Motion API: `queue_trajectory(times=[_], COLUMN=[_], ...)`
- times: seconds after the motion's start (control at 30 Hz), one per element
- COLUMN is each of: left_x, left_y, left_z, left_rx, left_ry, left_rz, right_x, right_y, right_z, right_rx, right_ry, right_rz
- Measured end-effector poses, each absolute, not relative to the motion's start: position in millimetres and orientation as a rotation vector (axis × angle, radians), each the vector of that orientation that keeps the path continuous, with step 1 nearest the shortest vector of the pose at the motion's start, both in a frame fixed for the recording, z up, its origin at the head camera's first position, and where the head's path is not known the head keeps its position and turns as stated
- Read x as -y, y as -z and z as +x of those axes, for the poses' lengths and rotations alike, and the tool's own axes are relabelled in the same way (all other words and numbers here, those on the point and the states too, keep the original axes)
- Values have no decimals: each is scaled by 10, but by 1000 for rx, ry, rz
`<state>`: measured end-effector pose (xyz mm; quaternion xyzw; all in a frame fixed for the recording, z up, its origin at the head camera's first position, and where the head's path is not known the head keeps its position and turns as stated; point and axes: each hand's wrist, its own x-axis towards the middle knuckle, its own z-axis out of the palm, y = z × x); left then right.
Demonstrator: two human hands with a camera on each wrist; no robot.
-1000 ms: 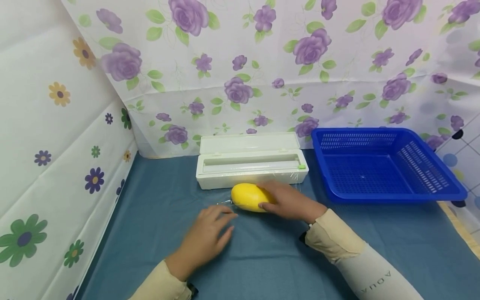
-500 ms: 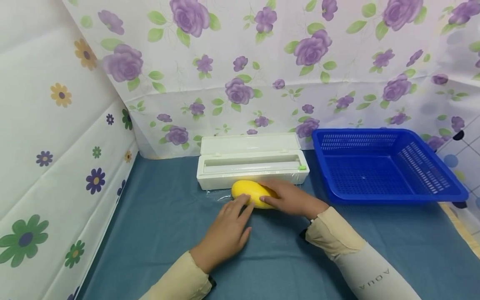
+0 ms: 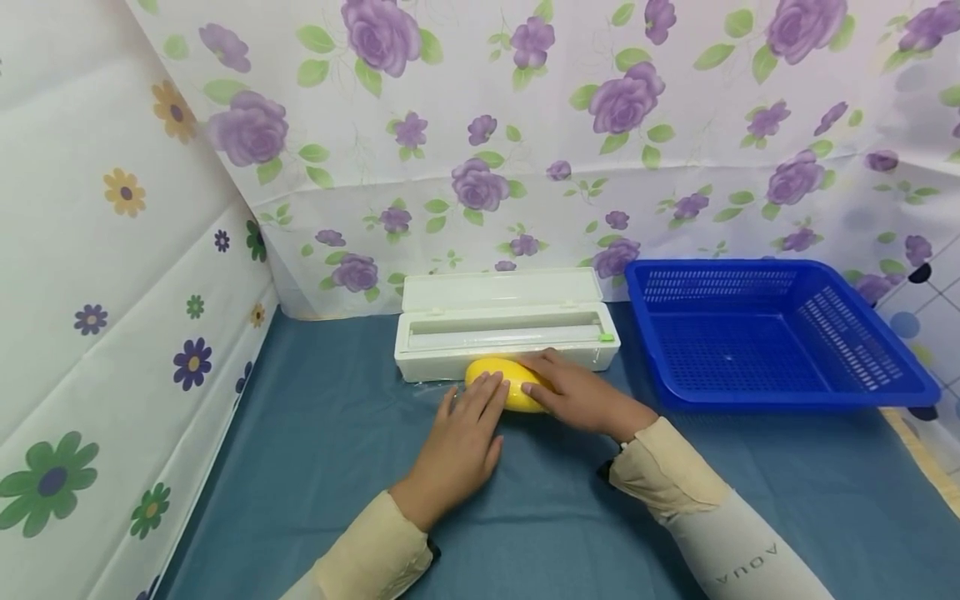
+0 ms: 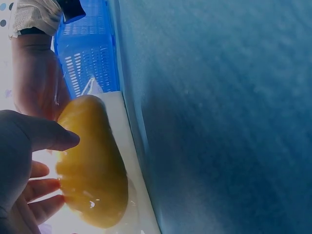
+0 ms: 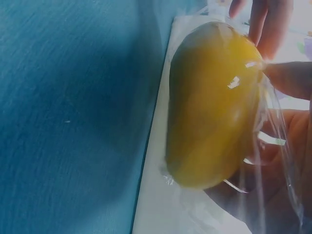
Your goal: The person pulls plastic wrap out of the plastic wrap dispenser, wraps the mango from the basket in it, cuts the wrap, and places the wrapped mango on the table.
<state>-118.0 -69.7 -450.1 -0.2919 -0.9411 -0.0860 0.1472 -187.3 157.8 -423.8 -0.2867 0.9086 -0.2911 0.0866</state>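
Observation:
A smooth yellow oval fruit (image 3: 519,393), like a mango, lies against the front of a white cling film box (image 3: 442,367). Clear cling film (image 5: 285,180) clings to the fruit and hangs in folds beside it in the right wrist view. My right hand (image 3: 588,400) grips the fruit's right end between thumb and fingers. My left hand (image 3: 453,454) rests nearly straight fingers on its left part, thumb apart. The box lid is raised, and a roll of film (image 3: 495,337) lies inside. The fruit's underside is hidden.
To the right of the box stands a blue plastic basket (image 3: 720,350) with slotted sides. A blue-grey cloth (image 3: 315,467) covers the table. Flowered sheets (image 3: 480,225) hang behind and on the left. A green slider (image 3: 606,337) sits at the box's right end.
My left hand has moved right and forward from beside the fruit onto it. The fruit has shifted slightly towards the box, with my right hand still gripping it.

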Motion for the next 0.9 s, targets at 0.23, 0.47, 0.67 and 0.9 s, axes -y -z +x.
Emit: queue_trajectory(times=[0.23,0.47,0.67,0.9], left_x=[677,634,590,548], left_y=[4533,4526,4505,4488], left_z=[-1248,-1311,-1377,-1438], left_rx=[2645,2604,2592,2576], left_ry=[278,280,295,322], left_rz=[-830,-817,-816,-814], right_x=[-1580,-1574,-1517,-1393], right_y=[4249,4278,4179,4112], right_z=[-1904,-1914,-1763,-1408], right_rx=[-2746,-2773,-2997,-3312], right_ry=[953,1003,1012,937], right_rz=[-834,-781,-830,-1113])
